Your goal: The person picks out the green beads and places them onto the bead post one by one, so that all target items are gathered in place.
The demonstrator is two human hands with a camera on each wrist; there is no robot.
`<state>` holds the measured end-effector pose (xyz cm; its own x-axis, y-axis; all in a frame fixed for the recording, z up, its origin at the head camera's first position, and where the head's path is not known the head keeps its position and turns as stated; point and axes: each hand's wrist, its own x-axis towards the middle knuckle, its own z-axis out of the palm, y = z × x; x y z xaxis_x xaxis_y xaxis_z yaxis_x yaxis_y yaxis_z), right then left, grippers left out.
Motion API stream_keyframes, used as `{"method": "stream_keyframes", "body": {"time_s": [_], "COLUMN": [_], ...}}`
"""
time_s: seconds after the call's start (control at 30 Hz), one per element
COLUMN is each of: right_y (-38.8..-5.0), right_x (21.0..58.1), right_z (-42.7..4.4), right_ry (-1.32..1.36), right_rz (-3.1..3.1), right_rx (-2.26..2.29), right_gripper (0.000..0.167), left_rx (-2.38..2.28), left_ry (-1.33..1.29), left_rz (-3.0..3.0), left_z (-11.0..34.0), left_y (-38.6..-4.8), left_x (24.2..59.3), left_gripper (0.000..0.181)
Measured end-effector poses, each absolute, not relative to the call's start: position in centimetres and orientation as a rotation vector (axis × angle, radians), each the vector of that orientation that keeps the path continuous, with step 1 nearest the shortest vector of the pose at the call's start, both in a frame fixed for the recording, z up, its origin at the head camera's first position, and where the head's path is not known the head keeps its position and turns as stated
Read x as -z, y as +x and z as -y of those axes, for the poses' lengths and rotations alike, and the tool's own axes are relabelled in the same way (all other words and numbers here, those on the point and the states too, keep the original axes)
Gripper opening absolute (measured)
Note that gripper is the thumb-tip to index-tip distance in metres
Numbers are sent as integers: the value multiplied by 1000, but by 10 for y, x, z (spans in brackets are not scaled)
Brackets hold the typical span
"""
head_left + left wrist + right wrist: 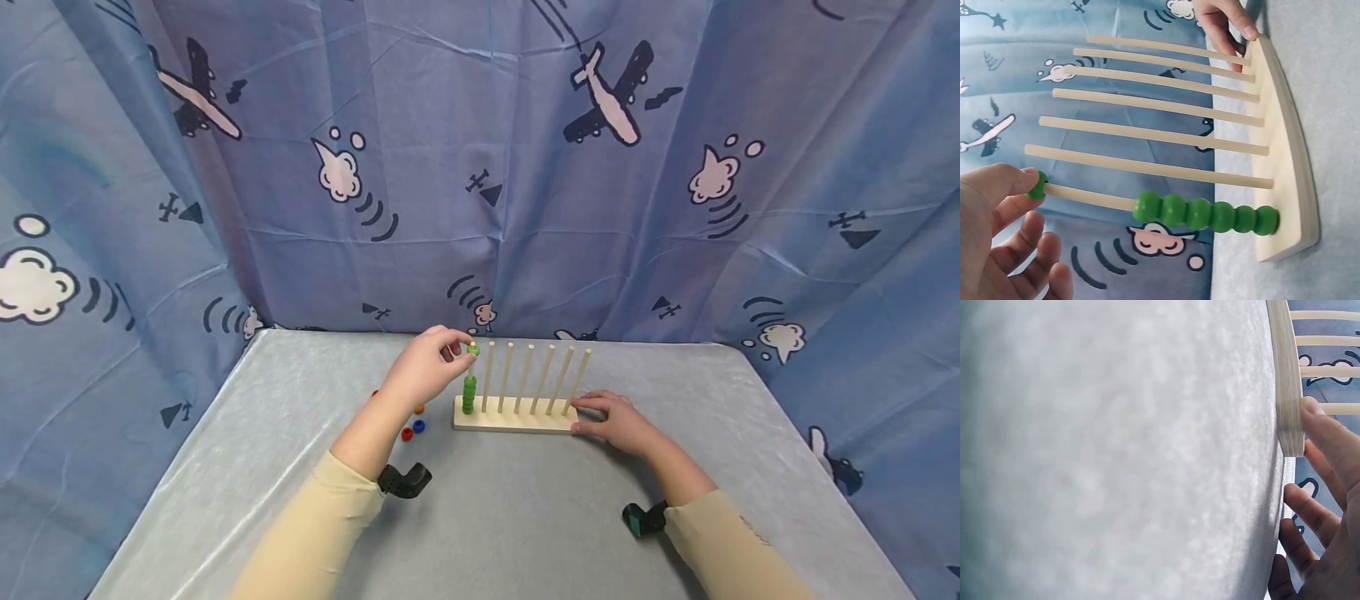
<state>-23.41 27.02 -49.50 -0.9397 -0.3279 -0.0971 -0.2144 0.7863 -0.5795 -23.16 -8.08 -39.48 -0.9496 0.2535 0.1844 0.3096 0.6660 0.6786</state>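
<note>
A wooden peg stand (pixel 517 423) with a row of upright dowels sits on the table. On its leftmost dowel several green beads (pixel 1199 214) are stacked down at the base. My left hand (pixel 426 367) pinches another green bead (pixel 1037 186) between thumb and index finger at that dowel's top end; the dowel's tip seems to be at or in the bead. The other dowels hold no beads. At the stand's right end, my right hand (pixel 618 423) grips the base, thumb on its near edge and index finger behind; the remaining fingers are spread beside it.
Left of the stand lie loose beads: a red bead (pixel 407 434), a blue bead (pixel 419 426) and an orange bead (pixel 420 409), partly behind the left forearm. Another red bead (pixel 375 393) peeks out past that arm. A patterned blue curtain (pixel 480 167) hangs behind the grey-white table (pixel 510 517).
</note>
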Motion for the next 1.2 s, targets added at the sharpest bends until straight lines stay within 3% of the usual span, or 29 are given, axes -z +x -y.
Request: {"method": "stream_keyframes", "body": {"time_s": [1.2], "right_y": [-234], "right_x": [495], "right_z": [-269], "right_ry": [-450], "right_rz": [-2794], "right_rx": [871], "right_gripper": [57], "left_rx": [1193], "left_ry": [-495], "left_rz": [2884], "left_z": [90], "left_y": [-236], "left_x": [439], "left_gripper": [29]}}
